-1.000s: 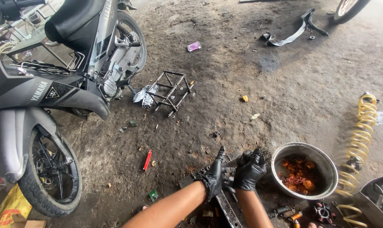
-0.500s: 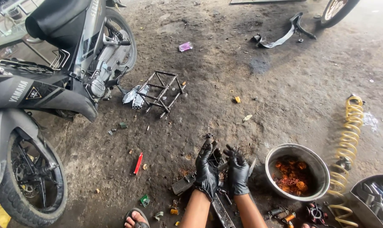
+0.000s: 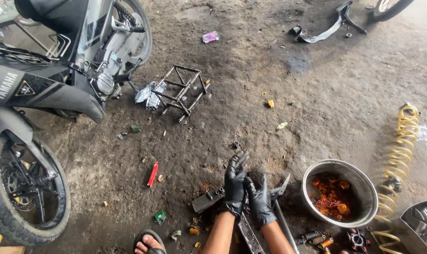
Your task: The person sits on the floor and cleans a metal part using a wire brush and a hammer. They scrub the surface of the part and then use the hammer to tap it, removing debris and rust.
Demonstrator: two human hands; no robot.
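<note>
Both hands down low on the dirt floor (image 3: 279, 155), black gloves on. Left hand (image 3: 235, 181) up front, fingers (image 3: 239, 159) stretched out flat & close together, not wrapped on anything I can see. Right hand (image 3: 259, 197) tucked just beside it, touching, fingers curled downward; can't tell if they're clamped on something, palm side is hidden. Under & around both hands: dark greasy metal parts (image 3: 209, 200), a flat block just left of the left fingers, a thin rod (image 3: 281, 221) running back toward the person on the right-hand side. Right of the fingers, near, a steel bowl (image 3: 359, 186) w/ orange-rusty small parts (image 3: 331, 197) inside. Further right, well apart, a yellow coil spring (image 3: 404, 146) lying long on the floor. Left of the fingers, a red marker-like stick (image 3: 153, 173) on the ground, & a sandalled foot (image 3: 147, 243) nearer the person. Ahead of the fingers, well away, a small welded metal frame (image 3: 181, 91) tipped on its side, next to a grey motorbike (image 3: 48, 89) w/ front wheel (image 3: 25, 193) at far left. Way ahead & right, a curved black bike part (image 3: 326, 28) on the floor. Small scraps scattered all round.
</note>
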